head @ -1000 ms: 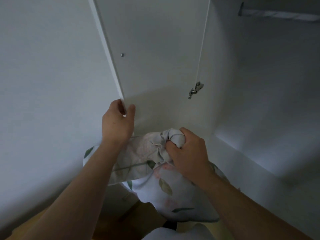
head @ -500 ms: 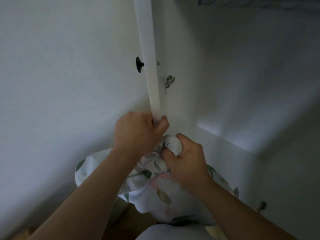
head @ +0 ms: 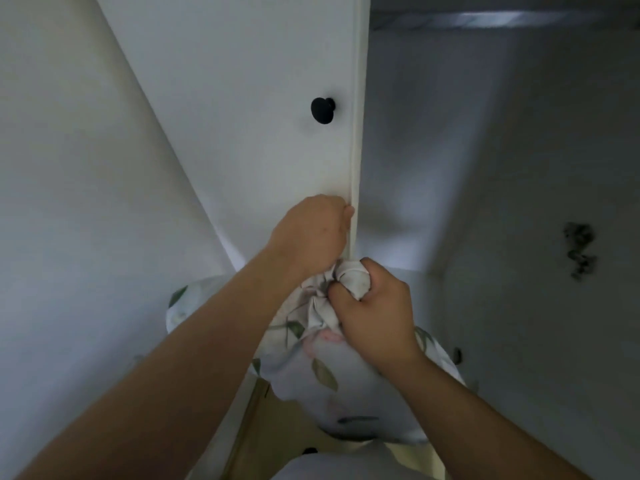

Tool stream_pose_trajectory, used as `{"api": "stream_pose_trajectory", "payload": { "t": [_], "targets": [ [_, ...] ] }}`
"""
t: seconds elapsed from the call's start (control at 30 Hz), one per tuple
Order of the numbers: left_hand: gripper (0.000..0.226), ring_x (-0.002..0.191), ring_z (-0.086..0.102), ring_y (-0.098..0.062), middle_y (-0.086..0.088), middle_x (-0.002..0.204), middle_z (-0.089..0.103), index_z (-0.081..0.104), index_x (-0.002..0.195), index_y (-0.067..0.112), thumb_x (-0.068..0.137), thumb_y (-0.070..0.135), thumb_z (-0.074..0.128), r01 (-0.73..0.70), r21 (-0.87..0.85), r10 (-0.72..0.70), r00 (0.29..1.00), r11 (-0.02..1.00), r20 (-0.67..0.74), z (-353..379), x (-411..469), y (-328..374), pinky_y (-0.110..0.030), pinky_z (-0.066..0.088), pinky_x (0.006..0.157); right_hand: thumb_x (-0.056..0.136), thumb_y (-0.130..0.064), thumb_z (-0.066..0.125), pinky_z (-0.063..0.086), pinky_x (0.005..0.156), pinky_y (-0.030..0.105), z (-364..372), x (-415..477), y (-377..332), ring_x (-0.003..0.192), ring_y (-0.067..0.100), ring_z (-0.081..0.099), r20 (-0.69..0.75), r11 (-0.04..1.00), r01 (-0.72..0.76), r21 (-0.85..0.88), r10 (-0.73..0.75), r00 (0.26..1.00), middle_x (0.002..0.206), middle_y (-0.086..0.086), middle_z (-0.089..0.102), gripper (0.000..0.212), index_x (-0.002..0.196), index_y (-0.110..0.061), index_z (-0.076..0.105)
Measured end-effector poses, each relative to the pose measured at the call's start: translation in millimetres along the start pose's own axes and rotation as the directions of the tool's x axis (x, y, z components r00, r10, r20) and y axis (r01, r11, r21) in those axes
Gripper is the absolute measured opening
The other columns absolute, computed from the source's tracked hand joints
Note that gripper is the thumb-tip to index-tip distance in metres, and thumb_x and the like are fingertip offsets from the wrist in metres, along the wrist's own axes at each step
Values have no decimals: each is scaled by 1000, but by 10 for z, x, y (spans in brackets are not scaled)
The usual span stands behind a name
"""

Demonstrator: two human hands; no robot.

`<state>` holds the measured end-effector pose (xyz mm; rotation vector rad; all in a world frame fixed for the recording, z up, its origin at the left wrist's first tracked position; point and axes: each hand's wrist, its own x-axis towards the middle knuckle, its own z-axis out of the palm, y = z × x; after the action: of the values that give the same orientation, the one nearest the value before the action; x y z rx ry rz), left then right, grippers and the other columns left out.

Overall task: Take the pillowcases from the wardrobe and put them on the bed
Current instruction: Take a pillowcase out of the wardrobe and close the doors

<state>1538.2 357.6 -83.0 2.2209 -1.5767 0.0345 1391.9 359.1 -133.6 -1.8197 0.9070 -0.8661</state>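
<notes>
A bundle of white pillowcases (head: 311, 375) printed with green leaves and pink flowers hangs in front of me at lower centre. My right hand (head: 372, 313) grips the bunched top of the bundle in a fist. My left hand (head: 311, 237) is just above it, fingers curled round the right edge of the white wardrobe door (head: 242, 133). The door carries a black round knob (head: 322, 110). Part of the fabric is hidden under my left forearm.
The dark wardrobe interior (head: 485, 168) lies open to the right of the door, with a hanging rail (head: 485, 20) across the top. A white wall (head: 69, 202) fills the left. Wooden floor (head: 270, 438) shows below the bundle.
The wardrobe door has swung toward closing with my left hand on its edge: its inner face showed before, now the outer face with the knob shows. My right hand still holds the pillowcases.
</notes>
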Motion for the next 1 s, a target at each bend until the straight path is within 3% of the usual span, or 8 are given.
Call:
{"api": "stream_pose_trajectory", "payload": {
  "t": [0.13,0.23,0.37,0.53,0.7,0.83,1.0],
  "targets": [
    [56,89,68,-36,-15,95,74,69,88,11,94,46,26,-29,-48,32,998,998,58,54,317,-40,-44,54,83,80,-17,72,40,51,21,-104,163,74,56,15,54,-121,998,-1,-62,-6,993,58,1,57,25,66,-9,53],
    [54,88,70,-34,-13,91,74,70,85,16,90,49,27,-10,-84,19,995,996,99,82,512,-97,-43,55,86,81,-22,71,47,57,34,-97,294,130,59,19,57,-183,991,-19,-131,-6,983,62,4,60,23,70,-8,55],
    [57,90,70,-35,-14,92,75,72,91,11,92,45,27,-70,-84,77,994,994,83,130,751,-137,-44,54,86,78,-31,64,51,61,40,-29,453,174,62,26,59,-273,981,-56,-186,3,962,63,6,61,25,72,-8,56],
    [34,103,67,-36,-14,105,75,71,104,7,104,25,42,-150,-31,152,985,988,77,234,1048,-232,-41,50,89,82,-27,66,49,59,36,82,559,175,64,26,61,-365,960,-158,-233,65,929,66,7,64,23,74,-7,59],
    [31,114,62,-34,-14,119,70,68,118,9,93,5,51,-273,-22,273,959,962,68,335,1180,-383,-38,42,93,81,-25,69,47,58,36,252,599,159,64,28,60,-493,939,-241,-246,93,865,65,8,63,24,74,-6,57],
    [24,109,62,-39,-19,114,69,68,111,5,97,8,49,-338,-37,340,938,940,59,287,1169,-418,-41,42,88,80,-25,70,43,55,31,373,533,134,62,28,58,-554,927,-277,-253,95,827,62,7,60,26,71,-6,54],
    [25,98,65,-37,-15,103,70,68,103,8,99,26,52,-465,-104,476,862,879,172,267,1096,-272,-45,53,84,80,-23,71,45,58,33,339,353,78,63,25,58,-628,912,-359,-197,163,761,61,1,59,23,69,-11,53]
  ]
}}
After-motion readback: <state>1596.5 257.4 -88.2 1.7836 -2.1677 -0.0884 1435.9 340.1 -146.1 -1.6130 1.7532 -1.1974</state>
